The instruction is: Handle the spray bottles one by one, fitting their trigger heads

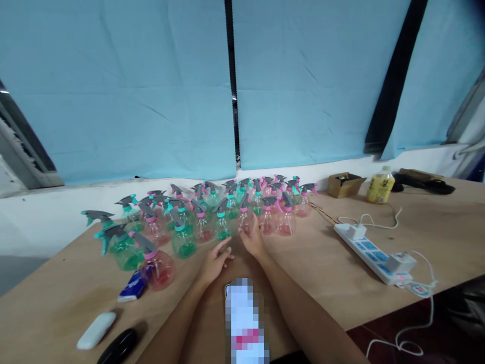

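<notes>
Several small round spray bottles with grey trigger heads stand in a cluster on the table, some pink, some green. My right hand (252,240) is at the lower front of a pink spray bottle (245,221), thumb and fingers apart; whether it touches the bottle I cannot tell. My left hand (216,263) is just left of it, fingers spread and nothing in them, in front of a green spray bottle (222,226). Below both hands, between my forearms, lies a phone (244,318) with a lit, blurred screen.
At the left are a blue packet (132,286), a white case (96,331) and a black oval object (118,348). To the right lies a power strip (369,253) with plugged-in chargers and trailing white cables. A yellow-labelled bottle (380,187) and a small cardboard box (344,185) stand behind it.
</notes>
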`<state>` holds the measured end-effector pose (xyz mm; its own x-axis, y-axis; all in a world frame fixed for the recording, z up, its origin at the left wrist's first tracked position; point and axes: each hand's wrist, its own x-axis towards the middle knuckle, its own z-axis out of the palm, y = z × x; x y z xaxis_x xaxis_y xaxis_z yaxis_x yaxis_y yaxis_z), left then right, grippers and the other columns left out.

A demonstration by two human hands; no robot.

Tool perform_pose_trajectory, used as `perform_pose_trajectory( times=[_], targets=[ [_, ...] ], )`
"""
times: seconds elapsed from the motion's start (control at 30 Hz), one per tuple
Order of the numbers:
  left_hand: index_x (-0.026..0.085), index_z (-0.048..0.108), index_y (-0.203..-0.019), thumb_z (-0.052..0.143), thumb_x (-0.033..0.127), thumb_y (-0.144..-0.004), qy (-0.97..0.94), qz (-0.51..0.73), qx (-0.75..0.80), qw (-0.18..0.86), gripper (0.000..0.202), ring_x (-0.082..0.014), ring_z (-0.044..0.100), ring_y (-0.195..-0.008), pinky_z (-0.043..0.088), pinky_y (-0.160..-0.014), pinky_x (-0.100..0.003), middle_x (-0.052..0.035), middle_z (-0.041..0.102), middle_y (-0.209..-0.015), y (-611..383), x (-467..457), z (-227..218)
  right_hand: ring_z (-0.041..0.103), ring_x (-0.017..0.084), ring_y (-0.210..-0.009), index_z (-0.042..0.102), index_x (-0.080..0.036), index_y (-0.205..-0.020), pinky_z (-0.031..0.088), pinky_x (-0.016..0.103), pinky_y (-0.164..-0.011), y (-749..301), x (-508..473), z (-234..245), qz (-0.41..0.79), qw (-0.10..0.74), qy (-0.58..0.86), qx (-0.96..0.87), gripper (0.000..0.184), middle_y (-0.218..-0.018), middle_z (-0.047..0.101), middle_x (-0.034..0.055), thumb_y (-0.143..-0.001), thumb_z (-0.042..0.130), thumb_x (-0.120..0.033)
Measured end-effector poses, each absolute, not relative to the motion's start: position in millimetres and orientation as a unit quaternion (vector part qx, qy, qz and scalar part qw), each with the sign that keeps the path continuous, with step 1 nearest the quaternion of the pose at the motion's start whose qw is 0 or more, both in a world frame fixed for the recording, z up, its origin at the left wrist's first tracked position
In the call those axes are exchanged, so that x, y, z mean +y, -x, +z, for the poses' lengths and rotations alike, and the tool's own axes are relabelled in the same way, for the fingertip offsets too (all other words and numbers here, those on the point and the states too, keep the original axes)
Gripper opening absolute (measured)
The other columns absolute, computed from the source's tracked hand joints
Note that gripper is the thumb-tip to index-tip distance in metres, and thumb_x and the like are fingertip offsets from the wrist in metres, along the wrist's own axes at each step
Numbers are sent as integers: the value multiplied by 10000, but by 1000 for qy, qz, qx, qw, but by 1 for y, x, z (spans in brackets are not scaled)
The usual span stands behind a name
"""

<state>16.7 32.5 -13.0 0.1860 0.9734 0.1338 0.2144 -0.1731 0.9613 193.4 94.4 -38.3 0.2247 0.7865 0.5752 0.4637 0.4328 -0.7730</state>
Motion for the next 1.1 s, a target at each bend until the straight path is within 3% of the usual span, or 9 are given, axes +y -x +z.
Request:
perform_pose_trajectory(
  times=[0.2, 0.4, 0.6, 0.77, 0.93, 1.1],
  targets=[
    [223, 542, -1388, 604, 417, -882, -639, 426, 472, 434, 546, -221, 738, -890, 485, -525, -202, -106, 705, -1145, -17, 32, -14, 439, 336, -1318, 299, -184, -1464, 259, 603, -1121, -192, 93, -38, 94, 597, 533, -592, 728, -1393, 482, 178, -860, 579, -478],
    [209, 540, -1387, 599, 426, -882, -644, 420, 473, 430, 553, -219, 733, -898, 489, -545, -208, -92, 729, -1052, -17, 30, -12, 336, 379, -1396, 137, -197, -1547, 228, 633, -1113, -194, 96, -40, 112, 559, 529, -628, 833, -1516, 383, 178, -880, 557, -469],
    [216, 541, -1386, 604, 439, -880, -648, 416, 473, 428, 557, -216, 728, -905, 486, -557, -212, -78, 738, -1000, -16, 30, -13, 481, 356, -1241, 289, -198, -1478, 284, 615, -1082, -195, 100, -45, 104, 585, 540, -596, 783, -1331, 516, 169, -831, 622, -486],
    [212, 535, -1391, 592, 419, -890, -651, 413, 475, 423, 545, -215, 725, -901, 481, -553, -211, -74, 738, -987, -16, 31, -15, 393, 420, -1294, 346, -217, -1468, 297, 638, -1055, -192, 99, -44, 111, 572, 572, -578, 831, -1355, 428, 190, -773, 671, -539],
    [229, 520, -1408, 583, 423, -898, -651, 423, 464, 426, 550, -215, 731, -892, 484, -530, -210, -100, 712, -1137, -15, 34, -18, 449, 390, -1226, 457, -175, -1340, 352, 596, -1032, -193, 96, -40, 101, 562, 573, -588, 707, -1276, 491, 183, -770, 672, -533],
    [240, 517, -1410, 592, 416, -896, -643, 432, 458, 437, 548, -210, 734, -888, 482, -509, -197, -111, 662, -1272, -14, 36, -18, 418, 399, -1278, 364, -131, -1388, 358, 577, -1043, -191, 94, -40, 84, 567, 553, -605, 791, -1328, 491, 214, -792, 637, -575]
  ],
)
